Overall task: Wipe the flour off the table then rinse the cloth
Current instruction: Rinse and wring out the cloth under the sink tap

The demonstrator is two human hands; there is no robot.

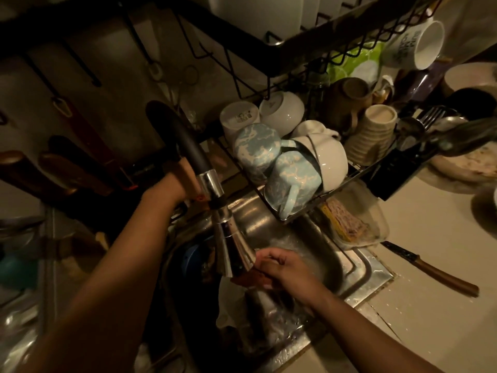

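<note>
Grip: your right hand (286, 267) is clenched round a dark reddish-brown cloth (248, 279), with the fingers curled over the top and the knuckles up.

Cloth: it is bunched into a tight wad. Only a short crumpled edge shows past your fingers on the left side, and it looks dim in the low light.

Location: the cloth sits over the bowl of the stainless steel sink (359, 267), right at the mouth of the flared chrome spray head (234, 254) of the black curved faucet (183, 138). A darker, streaked strip runs down from under the hand. You cannot tell whether it is hanging cloth or falling water.

Your left hand (180, 183) is behind the faucet neck, level with its chrome collar. The neck hides the fingers, so whether they grasp anything cannot be told.

Surroundings: a black wire dish rack (360, 169) stands just beside the sink's far right rim. It holds two tipped blue-and-white marbled mugs (293, 181) and several white bowls (330, 157). A wooden-handled knife (435, 273) lies flat on the pale countertop (430, 324) to the right of the sink.
</note>
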